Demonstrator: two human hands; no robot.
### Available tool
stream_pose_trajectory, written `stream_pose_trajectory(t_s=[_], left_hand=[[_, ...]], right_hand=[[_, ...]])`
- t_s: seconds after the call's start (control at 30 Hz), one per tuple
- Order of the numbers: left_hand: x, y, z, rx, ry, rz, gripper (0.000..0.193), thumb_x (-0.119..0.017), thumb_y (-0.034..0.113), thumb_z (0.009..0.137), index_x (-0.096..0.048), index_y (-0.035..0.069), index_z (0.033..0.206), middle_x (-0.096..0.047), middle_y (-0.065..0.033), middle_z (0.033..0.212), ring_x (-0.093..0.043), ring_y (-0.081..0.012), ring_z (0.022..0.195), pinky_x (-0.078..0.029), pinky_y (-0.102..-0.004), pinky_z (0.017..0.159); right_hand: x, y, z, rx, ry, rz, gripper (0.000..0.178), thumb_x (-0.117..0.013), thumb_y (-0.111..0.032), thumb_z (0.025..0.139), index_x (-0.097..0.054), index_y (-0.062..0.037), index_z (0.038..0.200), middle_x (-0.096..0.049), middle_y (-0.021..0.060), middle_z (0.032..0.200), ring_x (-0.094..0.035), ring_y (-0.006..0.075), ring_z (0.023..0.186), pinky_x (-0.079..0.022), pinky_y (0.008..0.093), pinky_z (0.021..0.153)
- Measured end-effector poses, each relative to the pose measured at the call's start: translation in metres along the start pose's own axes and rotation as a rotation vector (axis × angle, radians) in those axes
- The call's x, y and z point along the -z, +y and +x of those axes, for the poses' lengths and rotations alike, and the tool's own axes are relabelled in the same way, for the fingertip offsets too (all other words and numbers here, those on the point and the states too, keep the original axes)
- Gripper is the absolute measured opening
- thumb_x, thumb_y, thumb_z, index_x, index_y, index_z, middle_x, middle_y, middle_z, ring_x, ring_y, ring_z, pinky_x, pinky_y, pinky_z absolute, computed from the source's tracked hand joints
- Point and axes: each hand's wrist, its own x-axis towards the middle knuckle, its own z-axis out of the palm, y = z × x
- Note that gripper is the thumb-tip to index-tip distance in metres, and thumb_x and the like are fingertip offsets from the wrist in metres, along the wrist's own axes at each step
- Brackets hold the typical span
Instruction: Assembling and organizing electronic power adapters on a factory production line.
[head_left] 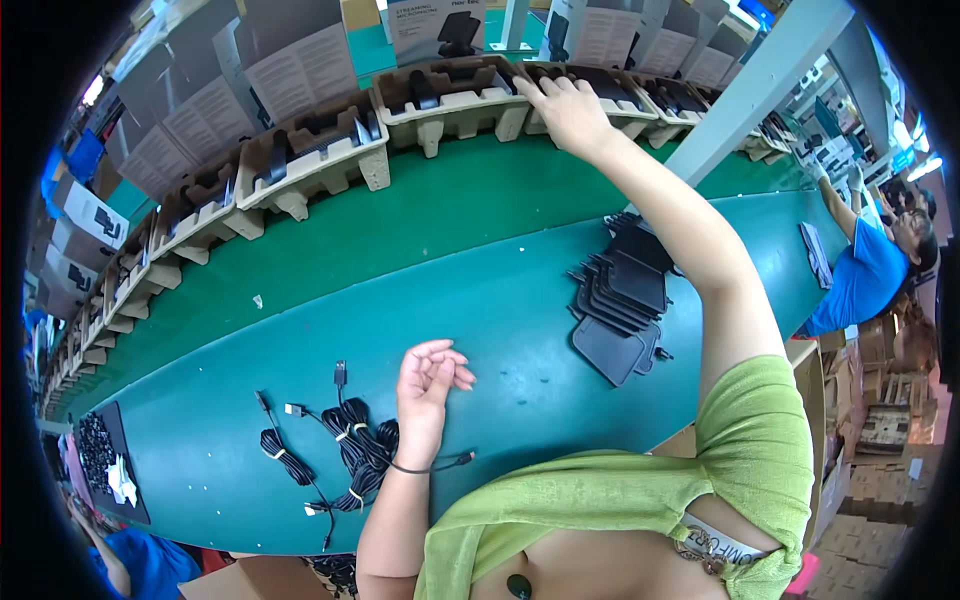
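Observation:
My right hand (572, 115) is stretched far forward at the row of moulded pulp trays. Its fingers are spread over the near rim of one pulp tray (632, 122) that has dark parts in it, and no object shows in its grasp. Above the teal table hangs my left hand (425, 388), palm inward, fingers loosely bent and holding nothing. Close to its wrist lie bundled black USB cables (352, 440), with one cable end (462, 459) just right of the wrist. A fanned stack of flat black stands (622, 300) rests under my right forearm.
Beside the table (300, 370) runs a green belt (440, 200) carrying pulp trays and upright printed boxes (300, 70). A grey metal post (755, 95) rises near my right arm. Co-workers in blue (850, 285) stand at far right and lower left. A dark mat (105, 460) bears small black parts.

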Motion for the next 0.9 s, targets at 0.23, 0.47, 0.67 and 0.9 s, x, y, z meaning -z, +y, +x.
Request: stream_pose_trajectory(t_s=[0.23, 0.47, 0.67, 0.9], left_hand=[[0.006, 0.001, -0.003, -0.019, -0.001, 0.044, 0.018, -0.048, 0.008, 0.088, -0.046, 0.0, 0.104, -0.056, -0.0081, 0.088, -0.055, -0.0126, 0.072, -0.045, -0.0239, 0.064], [0.01, -0.007, 0.0, -0.055, -0.01, 0.069, 0.017, -0.046, 0.003, 0.088, -0.046, -0.001, 0.104, -0.057, -0.0091, 0.087, -0.056, -0.013, 0.07, -0.046, -0.0238, 0.063], [0.011, -0.007, -0.002, -0.097, -0.027, 0.084, 0.017, -0.046, 0.005, 0.088, -0.046, -0.001, 0.104, -0.057, -0.009, 0.087, -0.056, -0.0126, 0.07, -0.046, -0.0233, 0.063], [0.009, -0.007, -0.005, -0.079, -0.169, 0.167, 0.023, -0.044, 0.012, 0.091, -0.046, 0.0, 0.11, -0.058, -0.0101, 0.091, -0.056, -0.0118, 0.07, -0.046, -0.0225, 0.062]], right_hand=[[0.114, -0.034, -0.119, 0.075, -0.131, 0.481, 0.023, -0.058, -0.025, 0.078, -0.055, -0.01, 0.095, -0.057, 0.0074, 0.083, -0.055, 0.0242, 0.08, -0.044, 0.0361, 0.067], [0.151, -0.081, -0.221, 0.084, -0.57, 0.463, 0.053, -0.06, -0.048, 0.066, -0.055, -0.0053, 0.097, -0.053, 0.0076, 0.085, -0.056, 0.0219, 0.075, -0.046, 0.0317, 0.058], [0.143, -0.101, -0.247, -0.025, -0.321, 0.426, 0.044, -0.064, -0.024, 0.072, -0.052, 0.0002, 0.107, -0.048, 0.0117, 0.095, -0.05, 0.0225, 0.085, -0.047, 0.0309, 0.064], [0.156, -0.097, -0.228, 0.013, -0.031, 0.521, 0.028, -0.059, -0.011, 0.067, -0.058, -0.0034, 0.095, -0.053, 0.0031, 0.082, -0.052, 0.018, 0.076, -0.044, 0.028, 0.06]])
